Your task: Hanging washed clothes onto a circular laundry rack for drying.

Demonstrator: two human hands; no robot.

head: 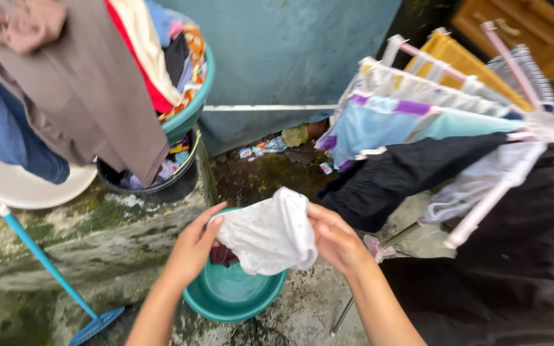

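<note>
Both hands (193, 247) (336, 240) grip white cloth (269, 236) (over basin (232, 298)).

The white cloth (269, 234) hides most of the dark garment (222, 255) in the basin (232, 296).

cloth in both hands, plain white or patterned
White cloth with tiny dark speckles, seen in the head view, held by left hand and right hand.

You hold a white cloth (269, 236) with tiny dots, crumpled and bunched, its top edge pinched at both sides. It hangs just above the round green basin (232, 296) on the mossy ground.
</note>
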